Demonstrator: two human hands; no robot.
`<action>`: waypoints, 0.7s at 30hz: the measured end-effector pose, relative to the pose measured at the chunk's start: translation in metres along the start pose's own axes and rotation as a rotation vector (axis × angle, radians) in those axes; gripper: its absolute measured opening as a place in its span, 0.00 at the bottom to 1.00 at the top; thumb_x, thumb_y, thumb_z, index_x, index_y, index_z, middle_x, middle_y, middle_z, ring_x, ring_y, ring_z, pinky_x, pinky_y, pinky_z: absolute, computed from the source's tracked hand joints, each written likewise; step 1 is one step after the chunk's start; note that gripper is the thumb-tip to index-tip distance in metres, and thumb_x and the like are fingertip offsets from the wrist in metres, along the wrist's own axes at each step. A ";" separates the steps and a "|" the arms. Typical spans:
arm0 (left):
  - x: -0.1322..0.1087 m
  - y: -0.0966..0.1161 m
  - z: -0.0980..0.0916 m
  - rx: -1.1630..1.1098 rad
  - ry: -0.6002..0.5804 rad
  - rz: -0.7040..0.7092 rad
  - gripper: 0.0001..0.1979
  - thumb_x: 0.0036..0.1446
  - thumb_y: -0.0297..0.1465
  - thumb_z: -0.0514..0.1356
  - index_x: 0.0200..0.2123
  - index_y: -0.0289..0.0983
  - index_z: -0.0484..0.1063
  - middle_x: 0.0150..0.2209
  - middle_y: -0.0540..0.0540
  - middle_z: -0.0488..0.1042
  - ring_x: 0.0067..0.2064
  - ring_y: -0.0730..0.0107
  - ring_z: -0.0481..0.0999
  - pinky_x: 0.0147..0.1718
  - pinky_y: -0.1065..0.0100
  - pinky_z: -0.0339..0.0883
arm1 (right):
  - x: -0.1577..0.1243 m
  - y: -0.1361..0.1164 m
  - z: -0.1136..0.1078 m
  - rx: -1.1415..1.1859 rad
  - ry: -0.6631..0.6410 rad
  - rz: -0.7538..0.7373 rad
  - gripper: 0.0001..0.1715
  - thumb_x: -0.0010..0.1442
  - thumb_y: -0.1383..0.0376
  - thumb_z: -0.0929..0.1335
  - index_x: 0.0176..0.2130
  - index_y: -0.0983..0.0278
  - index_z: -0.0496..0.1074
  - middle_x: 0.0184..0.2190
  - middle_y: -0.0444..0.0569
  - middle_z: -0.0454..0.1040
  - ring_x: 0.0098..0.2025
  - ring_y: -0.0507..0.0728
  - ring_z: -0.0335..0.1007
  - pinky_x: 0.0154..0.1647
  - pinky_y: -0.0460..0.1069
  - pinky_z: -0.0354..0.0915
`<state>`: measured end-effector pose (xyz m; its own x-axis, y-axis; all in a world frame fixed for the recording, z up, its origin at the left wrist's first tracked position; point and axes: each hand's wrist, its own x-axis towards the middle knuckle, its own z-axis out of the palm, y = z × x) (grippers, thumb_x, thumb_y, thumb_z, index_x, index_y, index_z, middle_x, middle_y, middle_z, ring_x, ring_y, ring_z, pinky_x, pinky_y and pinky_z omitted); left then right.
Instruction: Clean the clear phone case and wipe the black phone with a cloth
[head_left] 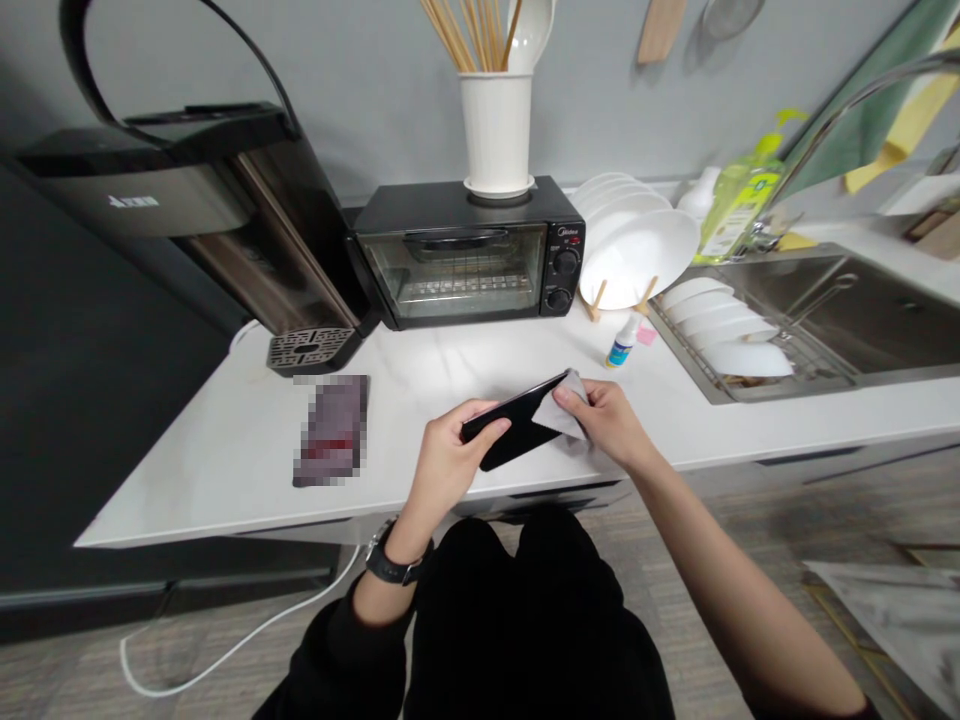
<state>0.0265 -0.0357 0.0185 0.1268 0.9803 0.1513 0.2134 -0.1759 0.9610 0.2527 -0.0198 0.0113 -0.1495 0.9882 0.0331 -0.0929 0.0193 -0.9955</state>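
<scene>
A flat black device that looks like a phone or small tablet (517,430) is held tilted just above the counter's front edge. My left hand (451,452) grips its left end, thumb across the dark face and fingers behind. At the other end, my right hand (600,418) pinches a thin light-grey cloth (566,405) that is folded around the device's right edge. The cloth covers that corner, and the fingers behind it are hidden. A small white spray bottle with a blue label (621,343) stands on the counter beyond my right hand.
The white counter (210,450) carries a pixelated dark item (334,430) at left. Behind are a water dispenser (247,220), a toaster oven (465,260) bearing a white utensil holder (496,130), and racked plates (630,250). A sink (885,310) with bowls (720,325) lies right.
</scene>
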 end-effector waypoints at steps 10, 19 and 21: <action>0.005 0.007 0.005 0.072 0.074 0.044 0.13 0.62 0.41 0.66 0.42 0.38 0.80 0.42 0.46 0.83 0.45 0.61 0.81 0.49 0.65 0.73 | 0.006 0.021 0.015 0.144 0.187 0.005 0.26 0.50 0.44 0.80 0.28 0.63 0.77 0.24 0.46 0.78 0.25 0.55 0.71 0.27 0.50 0.69; -0.002 0.007 0.012 -0.460 -0.444 -0.412 0.38 0.64 0.63 0.52 0.50 0.34 0.80 0.39 0.35 0.84 0.37 0.52 0.85 0.31 0.60 0.79 | 0.008 0.011 0.030 0.431 0.324 -0.186 0.27 0.50 0.56 0.81 0.49 0.58 0.79 0.52 0.50 0.82 0.54 0.60 0.77 0.54 0.53 0.73; -0.004 0.015 0.017 -0.514 -0.480 -0.440 0.37 0.64 0.62 0.54 0.50 0.33 0.79 0.41 0.33 0.84 0.38 0.52 0.86 0.34 0.58 0.80 | 0.012 0.007 0.033 0.392 0.390 -0.208 0.26 0.52 0.57 0.80 0.49 0.58 0.80 0.50 0.49 0.82 0.50 0.59 0.78 0.50 0.52 0.73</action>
<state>0.0461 -0.0438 0.0282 0.5600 0.7845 -0.2664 -0.1147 0.3919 0.9128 0.2182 -0.0130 0.0078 0.2771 0.9540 0.1148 -0.4493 0.2343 -0.8621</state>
